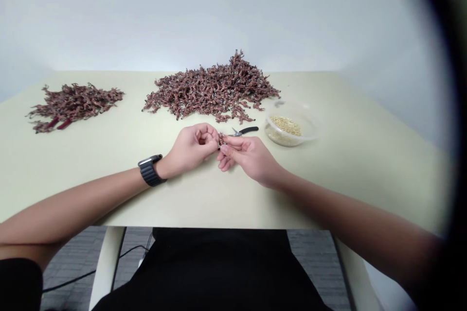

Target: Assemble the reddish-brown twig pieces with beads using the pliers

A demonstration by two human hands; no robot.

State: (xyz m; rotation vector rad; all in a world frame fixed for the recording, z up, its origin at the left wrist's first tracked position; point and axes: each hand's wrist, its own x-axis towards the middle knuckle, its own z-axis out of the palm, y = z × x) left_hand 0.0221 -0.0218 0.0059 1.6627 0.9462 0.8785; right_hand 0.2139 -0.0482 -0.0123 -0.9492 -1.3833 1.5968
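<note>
Above the front middle of the table, a small reddish-brown piece with dark tips (pixel 221 139) sits between my two hands. My left hand (pixel 191 149), with a dark watch on its wrist, is pinched at the left side of this piece. From the right, my right hand (pixel 257 159) grips it between thumb and index finger, its other fingers curled below. The piece is partly covered by fingertips, so its exact kind is unclear. Just behind my right hand lies a pair of small pliers or snips (pixel 248 130) with black handles, its metal tips partly showing.
A large heap of similar brown pieces (pixel 215 87) spreads across the table's back middle. At the left is a smaller heap (pixel 78 99) with a dark red-handled tool (pixel 64 124) at its front. A clear round tub (pixel 310 131) holding small golden bits (pixel 286 126) stands at the right.
</note>
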